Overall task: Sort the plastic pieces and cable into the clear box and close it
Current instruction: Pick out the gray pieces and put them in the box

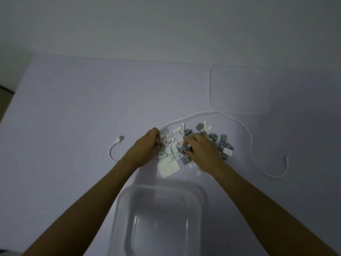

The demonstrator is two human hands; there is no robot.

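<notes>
Two hands: both down in the pile of plastic pieces at frame centre.
Left hand: fingers curled at the pile's left edge, seems to pinch a small white piece — can't tell exactly which.
Right hand: fingers curled over the middle of the pile, thumb and fingertips on a grey piece.
Pieces: white and grey, small, hard-looking; likely light and stiff, prone to slip or scatter. Judgement — scoop several with cupped fingers or pinch by flat faces, not by thin tabs.
Cable: white, loops from a plug at left-centre, behind the pile, down to lower right. Soft, floppy; coil it first, hold the coil by the bundle, not the plug ends.
Clear box: bottom centre, open, nothing visible inside.
Lid: flat on the table, upper right, well apart from the box.
Progress: sorting barely begun — lid goes on last.
</notes>
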